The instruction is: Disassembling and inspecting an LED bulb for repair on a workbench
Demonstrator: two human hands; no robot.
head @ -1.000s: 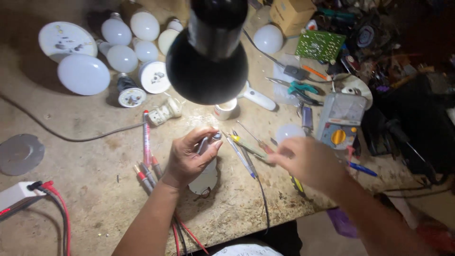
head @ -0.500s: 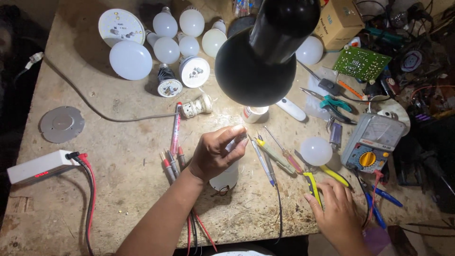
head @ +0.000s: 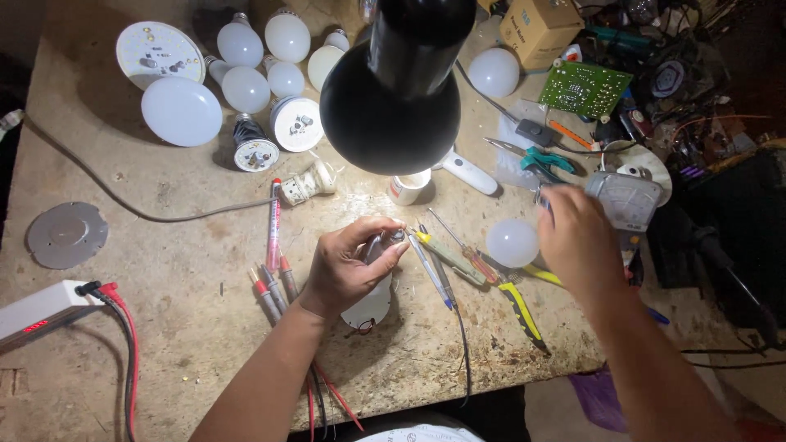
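Cluttered old workbench (head: 164, 245), scuffed and dusty, lit by a black desk lamp (head: 393, 90) hanging right over the middle. Left hand (head: 348, 266) is curled around a small grey bulb base (head: 378, 244), fingers and thumb pinched closed on its top end, with the white round bulb dome (head: 368, 307) poking out just below the palm and resting on the bench. Right hand (head: 581, 241) is off to the side, well apart from the left, fingers bent and closed on something small and thin near the grey multimeter (head: 626, 200); can't really tell what it is, too blurry. Between the two hands: a couple of screwdrivers (head: 442, 258), a loose white globe (head: 512, 242) just beside the right hand, and yellow-handled pliers (head: 524, 307) below it. Just left of the left hand are red probe leads (head: 273, 225). Further up past the lamp there's a pile of white LED bulbs (head: 246, 65) and a green circuit board (head: 583, 88).
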